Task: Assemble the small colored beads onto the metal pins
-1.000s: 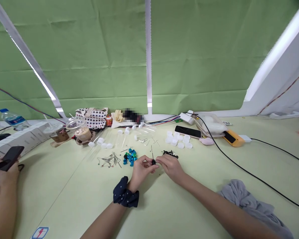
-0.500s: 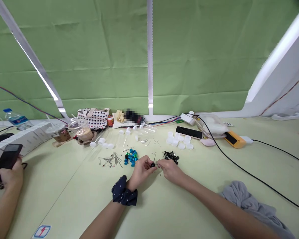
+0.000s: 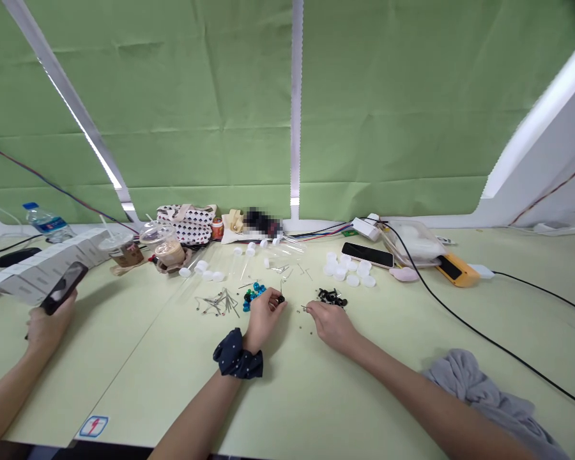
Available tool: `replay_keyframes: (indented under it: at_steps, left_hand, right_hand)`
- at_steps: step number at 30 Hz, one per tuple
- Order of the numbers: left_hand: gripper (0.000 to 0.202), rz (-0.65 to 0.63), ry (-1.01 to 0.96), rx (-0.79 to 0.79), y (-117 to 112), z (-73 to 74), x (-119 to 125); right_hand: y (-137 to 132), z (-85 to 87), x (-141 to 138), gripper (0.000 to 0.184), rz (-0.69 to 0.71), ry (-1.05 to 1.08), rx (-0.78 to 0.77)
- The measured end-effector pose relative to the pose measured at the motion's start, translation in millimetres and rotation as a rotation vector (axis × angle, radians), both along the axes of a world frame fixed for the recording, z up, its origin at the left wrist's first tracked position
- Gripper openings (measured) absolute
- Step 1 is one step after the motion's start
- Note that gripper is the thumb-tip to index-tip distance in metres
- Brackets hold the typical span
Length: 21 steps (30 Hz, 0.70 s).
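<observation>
My left hand [image 3: 263, 317] is closed in a pinch on a small round black part [image 3: 281, 299] with a thin bent metal wire standing up from it. My right hand [image 3: 334, 326] is pinched too, a short gap to the right, and a thin metal piece [image 3: 305, 308] sticks out at its fingertips; its kind is too small to make out. Tiny bits [image 3: 300, 327] lie on the table between the hands. Close behind my left hand is a pile of shiny blue and green parts [image 3: 255, 291]. Black parts [image 3: 333, 297] lie just beyond my right hand.
Bent metal wires [image 3: 218, 301] lie to the left, white caps [image 3: 352, 280] and a phone [image 3: 368, 254] behind. A black cable [image 3: 453, 314] crosses the right side near a grey cloth [image 3: 479, 390]. At far left a co-worker's hand [image 3: 52, 326] holds a phone [image 3: 66, 287].
My hands have come apart, the left one keeping the black part and wire. At far left the co-worker's phone has tilted, and one of their hands shows instead of two. The view has shifted slightly.
</observation>
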<state>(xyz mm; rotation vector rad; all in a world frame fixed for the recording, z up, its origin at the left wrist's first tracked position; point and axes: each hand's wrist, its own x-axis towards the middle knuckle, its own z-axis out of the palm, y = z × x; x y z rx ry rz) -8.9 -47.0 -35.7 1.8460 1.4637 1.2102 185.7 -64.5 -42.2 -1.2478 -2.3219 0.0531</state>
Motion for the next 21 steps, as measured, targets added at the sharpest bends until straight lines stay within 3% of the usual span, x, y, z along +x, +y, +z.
replay_keyframes:
  at_steps: [6, 15, 21]
  left_hand:
    - [0.010, -0.095, 0.161, -0.011, -3, -0.4, -3]
    - [0.012, -0.369, 0.291, -0.271, -11, 19.4, -32]
    - [0.015, -0.470, 0.319, -0.333, -11, 30.4, -49]
  right_hand:
    - [-1, -0.1, 1, 0.021, 0.014, -0.019, -0.023]
    - [3, -3.3, 4, 0.022, 0.006, 0.015, -0.020]
    - [2, -5.0, 4, 0.023, 0.018, 0.020, -0.024]
